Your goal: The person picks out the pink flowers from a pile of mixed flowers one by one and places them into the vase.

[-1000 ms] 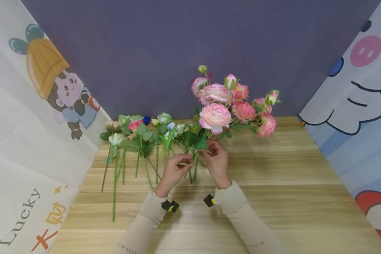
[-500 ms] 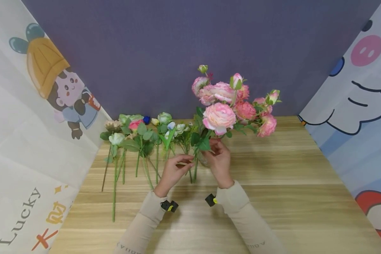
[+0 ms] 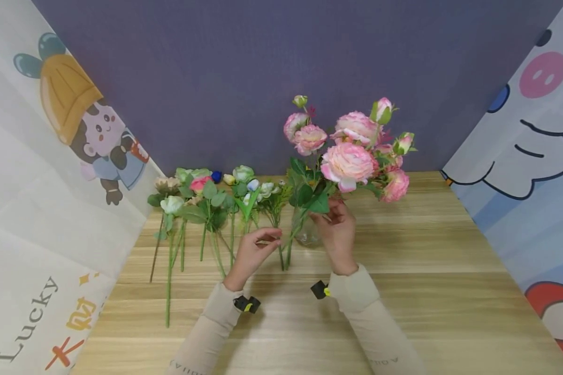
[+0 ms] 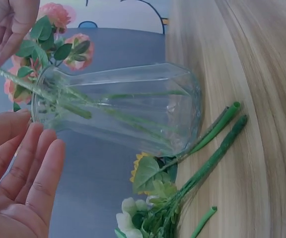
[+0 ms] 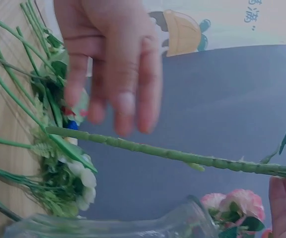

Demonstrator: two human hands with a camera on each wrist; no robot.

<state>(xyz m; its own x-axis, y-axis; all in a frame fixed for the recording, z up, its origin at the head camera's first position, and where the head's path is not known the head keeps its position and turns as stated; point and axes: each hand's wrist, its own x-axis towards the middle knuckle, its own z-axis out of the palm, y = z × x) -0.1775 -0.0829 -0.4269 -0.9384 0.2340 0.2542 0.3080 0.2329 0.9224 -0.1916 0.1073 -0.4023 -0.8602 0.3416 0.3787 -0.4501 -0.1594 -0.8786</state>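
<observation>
Soft, even light leaves faint shadows and sheen on the light-brown wooden tabletop [image 3: 286, 333]; both wrist views look hazy, the clear faceted glass vase [image 4: 143, 106] glinting.

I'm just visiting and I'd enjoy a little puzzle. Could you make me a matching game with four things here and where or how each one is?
Things
1. Clear glass vase
2. Bare left hand in a cream sleeve
3. White flower on a long green stalk
4. Bare right hand in a cream sleeve

Places and states
A. Pinching a notched green stem topped with large pink flowers
B. Lying on the pale wooden table, toward its left side
C. Standing upright with stalks inside
D. Fingers relaxed, holding nothing

Right pairs: 1-C, 2-D, 3-B, 4-A
</observation>
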